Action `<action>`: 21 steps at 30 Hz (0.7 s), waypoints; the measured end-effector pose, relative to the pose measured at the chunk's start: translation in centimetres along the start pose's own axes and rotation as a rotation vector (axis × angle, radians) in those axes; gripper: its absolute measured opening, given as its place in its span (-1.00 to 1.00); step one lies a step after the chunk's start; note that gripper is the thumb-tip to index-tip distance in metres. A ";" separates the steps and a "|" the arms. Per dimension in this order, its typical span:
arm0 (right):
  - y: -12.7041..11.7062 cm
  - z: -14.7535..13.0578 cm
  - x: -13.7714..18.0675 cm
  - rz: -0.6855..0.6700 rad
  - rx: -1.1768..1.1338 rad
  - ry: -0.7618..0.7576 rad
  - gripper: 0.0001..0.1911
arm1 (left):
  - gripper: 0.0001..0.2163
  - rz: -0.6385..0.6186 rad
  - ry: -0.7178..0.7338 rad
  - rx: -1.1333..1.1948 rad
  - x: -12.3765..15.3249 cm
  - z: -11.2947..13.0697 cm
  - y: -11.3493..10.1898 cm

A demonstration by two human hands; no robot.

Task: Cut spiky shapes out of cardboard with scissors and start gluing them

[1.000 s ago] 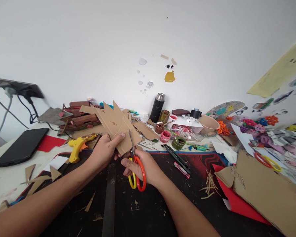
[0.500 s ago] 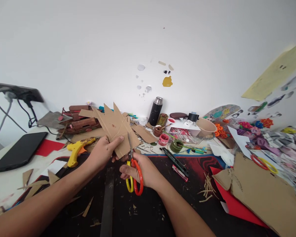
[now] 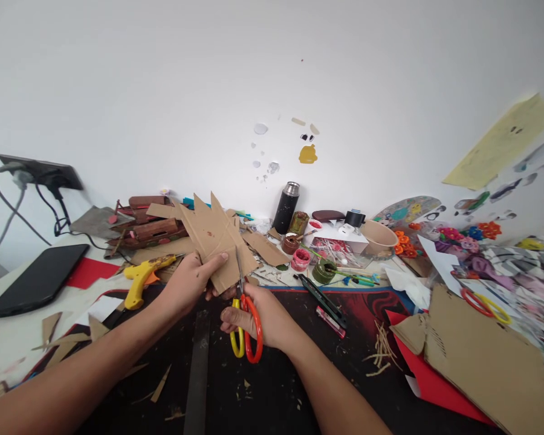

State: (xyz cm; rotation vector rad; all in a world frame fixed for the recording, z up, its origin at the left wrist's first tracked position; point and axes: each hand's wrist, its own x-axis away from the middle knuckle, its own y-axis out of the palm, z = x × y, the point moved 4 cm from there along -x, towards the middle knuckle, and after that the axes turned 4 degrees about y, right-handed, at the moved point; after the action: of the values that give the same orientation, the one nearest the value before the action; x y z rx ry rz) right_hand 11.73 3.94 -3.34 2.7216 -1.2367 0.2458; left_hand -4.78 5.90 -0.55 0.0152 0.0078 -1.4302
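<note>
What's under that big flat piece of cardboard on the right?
A red sheet sticks out from under the left side of the cardboard. How far it extends underneath, and whether anything else lies there, is covered and cannot be seen.

Orange-red and yellow scissors [image 3: 249, 304] — tan cardboard piece [image 3: 212, 246] — black mat [image 3: 272, 393] with red swirls

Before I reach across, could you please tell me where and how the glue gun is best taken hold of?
I'd grip the glue gun by its handle, coming from the near left. The handle points toward the person, while the nozzle points away to the right, close to the left hand, so that end seems best avoided.
</note>
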 end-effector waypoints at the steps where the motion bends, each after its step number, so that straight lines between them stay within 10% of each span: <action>1: 0.0 0.0 0.0 0.004 -0.007 0.003 -0.22 | -0.62 0.003 0.002 0.001 -0.1 -0.1 -0.1; 21: 0.0 0.6 -0.3 0.001 -0.009 0.026 -0.24 | -0.69 0.036 0.002 0.031 -0.1 -0.6 0.1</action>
State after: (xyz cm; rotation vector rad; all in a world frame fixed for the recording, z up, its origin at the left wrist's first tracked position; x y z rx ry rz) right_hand 11.59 3.99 -4.02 2.7014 -1.2298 0.2739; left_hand -4.68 6.07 -1.16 0.0417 -0.0131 -1.3943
